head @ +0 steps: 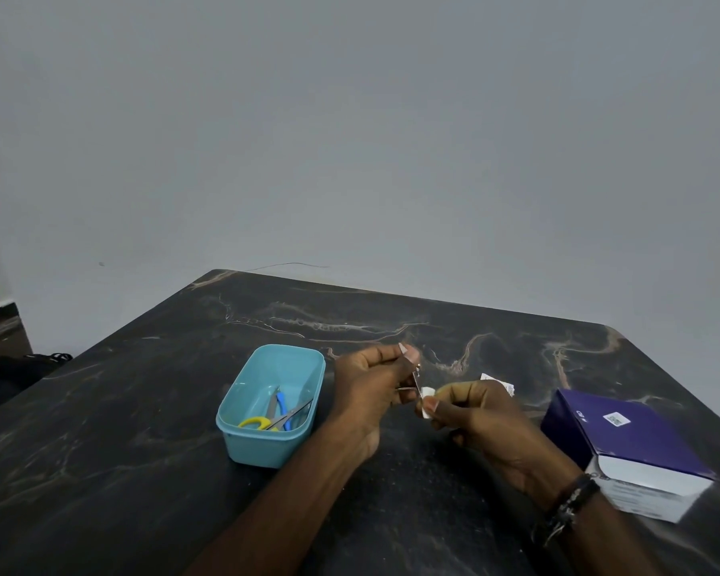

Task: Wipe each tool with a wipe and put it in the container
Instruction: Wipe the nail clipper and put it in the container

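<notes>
Head view shows a dark table [142,430] with pale marble-like veins running across it, its far corners rounded, set against a plain grey wall [350,139] that fills the upper half of the picture. A thin wire [292,264] shows at the table's far edge against the wall. At far left a dark skirting strip and a black bag [13,374] on the floor are partly visible beyond the table's left edge. Left of centre on the table stands a light blue container [272,444], open, holding yellow-handled scissors [262,422], a blue-handled tool [281,403] and a slim metal tool whose kind I cannot tell. Just right of it, above the table, the left hand [371,388] pinches a small metal tool [416,378] between thumb and fingers; it looks like a nail clipper, though it is too small to be sure. The right hand [474,413], with a dark bracelet [566,509] on its wrist, clasps a white wipe [427,399] folded against the tool's near end, so wipe and tool touch. Behind the right hand a torn white wrapper [500,382] lies on the table. At the near right a purple and white box [636,446] rests on the table, apart from the hands.
</notes>
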